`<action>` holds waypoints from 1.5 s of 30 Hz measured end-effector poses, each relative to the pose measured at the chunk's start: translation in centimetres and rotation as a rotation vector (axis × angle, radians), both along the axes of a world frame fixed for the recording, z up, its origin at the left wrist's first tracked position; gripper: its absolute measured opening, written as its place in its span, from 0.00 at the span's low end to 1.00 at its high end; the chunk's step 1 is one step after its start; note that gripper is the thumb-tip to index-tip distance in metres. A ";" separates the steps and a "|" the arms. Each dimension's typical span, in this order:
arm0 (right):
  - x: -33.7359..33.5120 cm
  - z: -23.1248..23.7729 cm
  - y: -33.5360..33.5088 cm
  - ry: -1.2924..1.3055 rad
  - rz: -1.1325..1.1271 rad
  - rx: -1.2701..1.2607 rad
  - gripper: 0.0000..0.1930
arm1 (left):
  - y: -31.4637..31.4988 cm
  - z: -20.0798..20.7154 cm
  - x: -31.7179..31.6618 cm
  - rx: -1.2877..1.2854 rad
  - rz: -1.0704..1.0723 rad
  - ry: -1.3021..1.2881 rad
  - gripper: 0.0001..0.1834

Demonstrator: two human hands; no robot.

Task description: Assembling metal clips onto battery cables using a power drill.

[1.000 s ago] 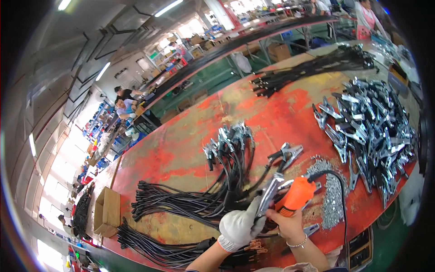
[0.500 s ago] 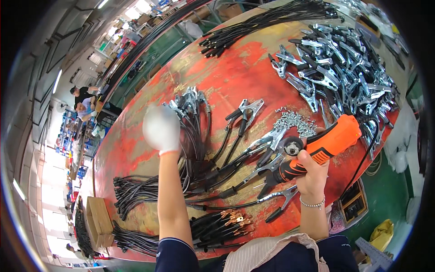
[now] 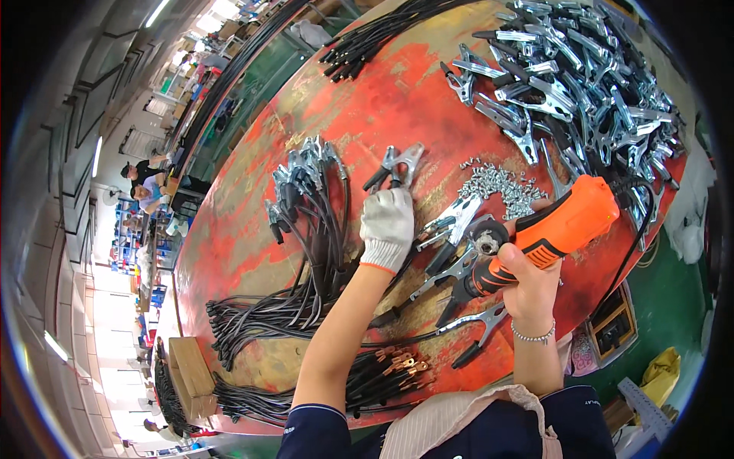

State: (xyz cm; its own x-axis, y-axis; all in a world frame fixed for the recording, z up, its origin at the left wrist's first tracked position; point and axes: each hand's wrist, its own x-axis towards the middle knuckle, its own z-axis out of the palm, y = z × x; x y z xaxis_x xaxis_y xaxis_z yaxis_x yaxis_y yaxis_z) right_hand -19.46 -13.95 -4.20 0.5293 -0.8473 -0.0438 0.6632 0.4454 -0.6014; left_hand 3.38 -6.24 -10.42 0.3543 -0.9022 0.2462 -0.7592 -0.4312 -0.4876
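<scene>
My left hand [image 3: 388, 224], in a white knitted glove, is closed around the lower handle of a silver battery clamp [image 3: 407, 157] with black grips. The fingertips are hidden from above. My bare right hand [image 3: 527, 284] grips an orange and black corded power screwdriver [image 3: 564, 223], its black nose pointing down and left. Under and beside that nose lie more cabled clamps [image 3: 483, 327]. Left of my glove rests a bundle of clamps on black cables [image 3: 310, 172]. Small loose screws [image 3: 501, 187] are heaped beyond the tool.
A large pile of silver clamps [image 3: 566, 92] covers the far right of the red, worn table [image 3: 252, 176]. Black cables [image 3: 382, 34] lie at the far edge. Cables with copper lugs [image 3: 401, 363] are near me. A cardboard box [image 3: 189, 371] stands at left; people [image 3: 141, 180] work beyond.
My left hand has moved right from beside the bundle of clamps and closed on the single clamp. My right hand still holds the screwdriver. The whole view has shifted a little.
</scene>
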 end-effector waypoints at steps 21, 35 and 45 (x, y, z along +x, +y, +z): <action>-0.5 -0.3 -0.1 -0.010 -0.033 -0.040 0.34 | 3.0 2.8 -2.0 -0.017 0.439 0.779 0.19; -0.5 -0.6 -0.4 0.018 -0.036 -0.025 0.34 | 0.8 1.1 -3.0 -0.528 0.447 1.039 0.27; -0.5 -1.1 -0.3 0.049 -0.063 0.044 0.36 | 1.5 2.7 -4.0 -0.890 0.345 1.217 0.27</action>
